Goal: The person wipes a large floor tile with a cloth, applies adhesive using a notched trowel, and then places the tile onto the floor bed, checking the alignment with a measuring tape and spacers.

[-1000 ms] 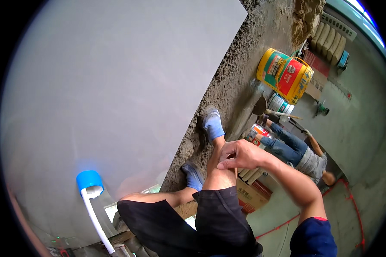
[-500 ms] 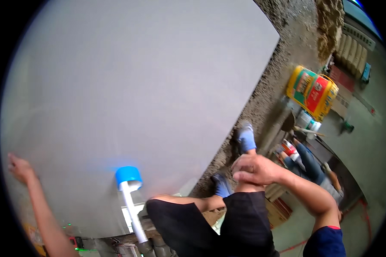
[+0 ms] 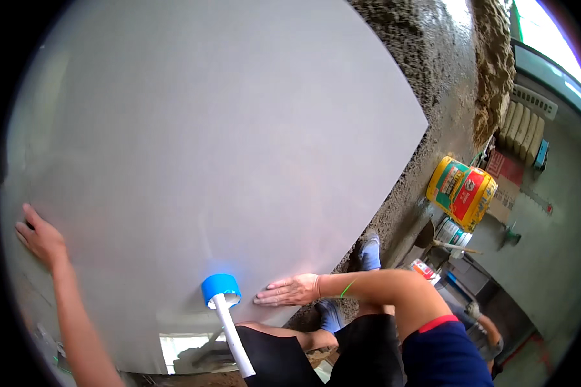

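Observation:
A large, glossy light-grey tile [image 3: 226,148] fills most of the view. My left hand [image 3: 43,240] is at its far left side, fingers slightly apart and holding nothing. My right hand [image 3: 289,290] lies flat on the tile's near part, close to my legs, fingers stretched to the left. Just left of it is a blue round head [image 3: 221,289] on a white tube-like handle [image 3: 234,338]. Neither hand touches this tool, and I cannot make out its exact kind. A thin green light line crosses my right forearm.
Rough grey mortar [image 3: 407,71] borders the tile's right edge, where my feet stand. Beyond are a yellow bucket [image 3: 461,193], a white tub [image 3: 453,233], cardboard [image 3: 505,187] and stacked beige bags [image 3: 521,132]. Another person [image 3: 487,329] is at the lower right.
My right hand has moved from above my knee down and left onto the tile. My left hand has shifted slightly. The view has moved, so the bucket and the blue-headed tool appear lower.

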A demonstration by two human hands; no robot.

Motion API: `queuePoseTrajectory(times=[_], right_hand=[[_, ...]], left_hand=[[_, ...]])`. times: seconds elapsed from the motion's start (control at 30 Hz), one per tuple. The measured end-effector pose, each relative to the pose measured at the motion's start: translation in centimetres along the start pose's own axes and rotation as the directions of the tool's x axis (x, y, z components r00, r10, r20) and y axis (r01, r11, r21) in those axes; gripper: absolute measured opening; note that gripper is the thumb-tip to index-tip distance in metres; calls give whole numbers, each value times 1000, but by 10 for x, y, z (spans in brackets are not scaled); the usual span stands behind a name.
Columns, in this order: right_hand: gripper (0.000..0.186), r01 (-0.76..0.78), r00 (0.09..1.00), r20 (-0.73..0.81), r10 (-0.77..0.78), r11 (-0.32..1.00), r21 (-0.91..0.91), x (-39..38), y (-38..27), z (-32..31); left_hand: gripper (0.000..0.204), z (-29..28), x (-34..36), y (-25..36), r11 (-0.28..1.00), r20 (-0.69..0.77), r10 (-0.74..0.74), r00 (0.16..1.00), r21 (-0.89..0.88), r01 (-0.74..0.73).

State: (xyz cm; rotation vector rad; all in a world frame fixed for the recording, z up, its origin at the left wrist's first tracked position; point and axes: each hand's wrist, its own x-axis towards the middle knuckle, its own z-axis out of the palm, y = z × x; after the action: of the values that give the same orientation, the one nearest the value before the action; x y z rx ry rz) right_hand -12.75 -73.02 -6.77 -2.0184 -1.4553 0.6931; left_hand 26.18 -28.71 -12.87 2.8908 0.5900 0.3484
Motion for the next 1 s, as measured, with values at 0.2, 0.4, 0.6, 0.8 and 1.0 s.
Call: queuePoseTrajectory(times=[0.2,0.4,0.6,0.8,1.0], right_hand=[[62,-877,427,-380,821,273,-394,-221,111,-59],[53,-978,-67,-626,777,74,197,-129,179,-223],[72,-987,-105,-733,672,18,158,21,192,-177],[75,-992,-81,-720,690,12,124,19,187,-175],[79,-989,-123,-680,723,-28,148,21,190,-185]], left_hand=[[87,-16,17,0,992,-83,119,989,53,-114],[63,-22,-10,11,981,6,-74,997,179,72],[70,-54,-9,80,987,-10,-155,988,47,155],[64,-65,-13,76,970,91,-242,966,47,239],[76,-63,-12,75,960,171,-280,945,23,280]])
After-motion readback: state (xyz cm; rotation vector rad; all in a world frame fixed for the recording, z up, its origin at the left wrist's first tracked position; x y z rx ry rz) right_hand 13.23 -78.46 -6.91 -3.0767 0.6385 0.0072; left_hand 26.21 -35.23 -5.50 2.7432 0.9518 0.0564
